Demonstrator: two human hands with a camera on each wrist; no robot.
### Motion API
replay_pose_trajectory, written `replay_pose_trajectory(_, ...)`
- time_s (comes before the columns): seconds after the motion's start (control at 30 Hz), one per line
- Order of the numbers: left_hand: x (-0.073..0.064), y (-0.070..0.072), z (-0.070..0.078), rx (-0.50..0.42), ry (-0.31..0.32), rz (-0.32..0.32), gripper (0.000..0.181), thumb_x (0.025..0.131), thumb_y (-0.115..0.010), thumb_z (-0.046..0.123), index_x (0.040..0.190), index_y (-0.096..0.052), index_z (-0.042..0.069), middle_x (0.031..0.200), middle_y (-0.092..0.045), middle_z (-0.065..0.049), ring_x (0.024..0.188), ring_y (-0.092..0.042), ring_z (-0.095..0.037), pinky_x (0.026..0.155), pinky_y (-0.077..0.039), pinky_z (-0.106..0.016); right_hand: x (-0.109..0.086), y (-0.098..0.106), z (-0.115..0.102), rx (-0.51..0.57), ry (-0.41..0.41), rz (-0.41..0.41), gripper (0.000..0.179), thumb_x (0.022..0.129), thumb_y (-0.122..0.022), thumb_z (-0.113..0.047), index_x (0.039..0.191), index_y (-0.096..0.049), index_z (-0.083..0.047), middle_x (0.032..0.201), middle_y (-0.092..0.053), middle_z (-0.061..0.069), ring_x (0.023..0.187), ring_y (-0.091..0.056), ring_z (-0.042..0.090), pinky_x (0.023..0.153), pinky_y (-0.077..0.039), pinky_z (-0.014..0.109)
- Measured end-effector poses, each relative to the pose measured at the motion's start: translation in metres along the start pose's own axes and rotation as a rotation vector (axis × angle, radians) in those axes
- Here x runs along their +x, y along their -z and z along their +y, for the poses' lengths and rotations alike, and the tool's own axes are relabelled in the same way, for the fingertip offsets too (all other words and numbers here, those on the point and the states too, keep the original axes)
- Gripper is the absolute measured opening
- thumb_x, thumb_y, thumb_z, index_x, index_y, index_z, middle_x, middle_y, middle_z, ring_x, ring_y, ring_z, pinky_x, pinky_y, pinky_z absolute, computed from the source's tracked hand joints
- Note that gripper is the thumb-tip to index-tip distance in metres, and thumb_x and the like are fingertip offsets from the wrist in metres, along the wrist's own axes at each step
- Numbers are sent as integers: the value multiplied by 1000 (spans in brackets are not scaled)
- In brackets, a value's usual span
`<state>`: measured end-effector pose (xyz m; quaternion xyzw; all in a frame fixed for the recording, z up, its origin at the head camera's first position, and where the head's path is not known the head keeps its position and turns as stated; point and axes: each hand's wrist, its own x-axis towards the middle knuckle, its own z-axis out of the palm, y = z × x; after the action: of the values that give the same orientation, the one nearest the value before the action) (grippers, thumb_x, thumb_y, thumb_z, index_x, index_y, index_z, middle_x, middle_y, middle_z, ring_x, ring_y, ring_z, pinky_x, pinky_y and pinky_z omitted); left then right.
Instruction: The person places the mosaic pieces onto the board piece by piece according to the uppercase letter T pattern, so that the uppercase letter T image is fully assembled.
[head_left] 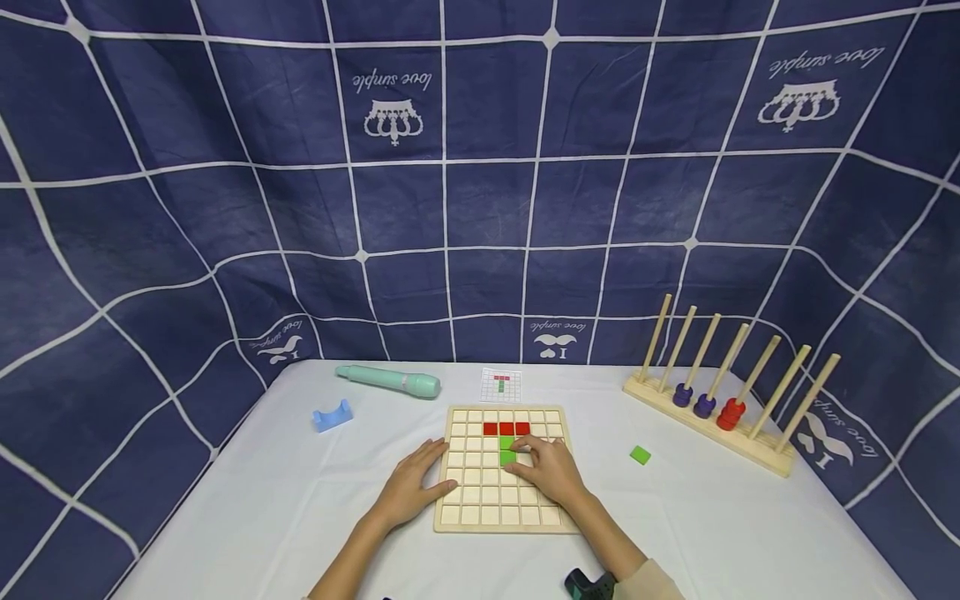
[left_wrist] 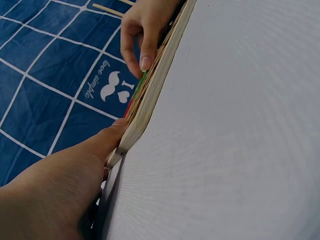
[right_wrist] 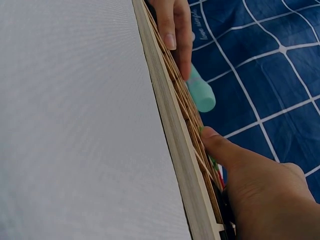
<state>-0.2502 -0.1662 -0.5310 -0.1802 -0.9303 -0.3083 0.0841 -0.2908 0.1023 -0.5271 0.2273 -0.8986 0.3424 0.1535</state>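
Note:
A square wooden grid board [head_left: 468,517] lies on the white table. Three red tiles [head_left: 491,429] form a row in its upper part. Below the middle red one, a green tile [head_left: 507,442] sits in the grid, with another green tile [head_left: 507,457] directly under it. My right hand [head_left: 551,471] is over the board, thumb and index finger pinching at the lower green tile; in the left wrist view its thumb tip meets a green edge. My left hand [head_left: 411,487] rests against the board's left edge, fingers extended and thumb [left_wrist: 112,132] on the rim.
Behind the board lies a pattern card [head_left: 501,386] with red and green squares. A mint-green cylinder [head_left: 390,380] and blue cradle-shaped piece [head_left: 332,416] are at left. To the right are a loose green tile [head_left: 640,455] and a wooden peg rack [head_left: 697,417] with purple and red beads.

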Motion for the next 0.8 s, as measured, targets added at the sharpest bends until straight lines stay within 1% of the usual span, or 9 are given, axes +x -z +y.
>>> replay_pose_trajectory(0.2, 0, -1, 0, -5, -8, 6, 71, 84, -60, 51, 137, -44, 6, 142, -40, -11, 133, -29, -32, 105, -24, -55, 0, 1, 1, 17, -12, -11, 31, 73, -75, -41, 95, -68, -20, 45, -33, -16, 42, -28, 2, 98, -29, 62)
replay_pose_trajectory(0.27, 0, -1, 0, -7, -12, 10, 71, 84, -60, 51, 136, -44, 7, 142, -40, -10, 133, -29, -32, 104, -24, -55, -1, 2, 1, 19, -15, -11, 30, 74, -75, -41, 95, -68, -20, 45, -33, -15, 41, -29, 1, 98, -29, 61)
replay_pose_trajectory(0.3, 0, -1, 0, -7, -11, 11, 71, 84, -60, 51, 137, -44, 7, 142, -40, -10, 133, -29, -32, 105, -24, -55, -1, 2, 2, 17, -14, -6, 30, 75, -75, -41, 94, -69, -20, 45, -33, -15, 41, -28, 1, 96, -34, 57)
replay_pose_trajectory(0.4, -1, -2, 0, -3, -13, 14, 70, 84, -61, 50, 137, -44, 7, 142, -40, -10, 133, -29, -32, 104, -24, -55, -2, 4, 2, 5, -5, 12, 29, 75, -74, -43, 93, -69, -21, 44, -34, -15, 41, -28, 1, 81, -42, 39)
replay_pose_trajectory(0.47, 0, -3, 0, 0, -14, 16, 70, 83, -61, 50, 136, -44, 7, 142, -41, -10, 133, -29, -32, 104, -24, -55, -4, 6, 4, -14, -6, 25, 28, 75, -73, -45, 92, -69, -23, 44, -34, -15, 41, -27, 1, 67, -38, 30)
replay_pose_trajectory(0.53, 0, -3, 0, 1, -18, 16, 70, 83, -61, 50, 136, -44, 7, 142, -41, -10, 133, -29, -33, 104, -25, -55, -5, 10, 7, -29, -7, 35, 27, 75, -73, -45, 92, -68, -24, 44, -34, -15, 41, -26, 2, 62, -34, 28)
replay_pose_trajectory(0.63, 0, -2, 0, 0, -17, 11, 70, 84, -61, 51, 137, -44, 7, 142, -40, -10, 133, -29, -32, 104, -24, -55, -9, 17, 14, -39, -16, 51, 26, 76, -73, -44, 92, -68, -24, 44, -33, -16, 40, -26, 1, 67, -37, 31)
replay_pose_trajectory(0.73, 0, -1, 1, 2, -15, 7, 70, 84, -60, 51, 137, -44, 7, 142, -40, -10, 133, -29, -32, 105, -24, -54, -13, 29, 25, -43, -27, 78, 27, 75, -75, -40, 92, -69, -21, 45, -32, -16, 41, -26, 1, 75, -41, 42)
replay_pose_trajectory(0.8, 0, 1, 1, 6, -16, 9, 70, 84, -60, 50, 136, -44, 6, 142, -40, -11, 133, -29, -33, 105, -24, -54, -17, 39, 34, -55, -40, 100, 27, 74, -76, -38, 92, -69, -19, 46, -32, -16, 41, -27, 1, 76, -40, 46)
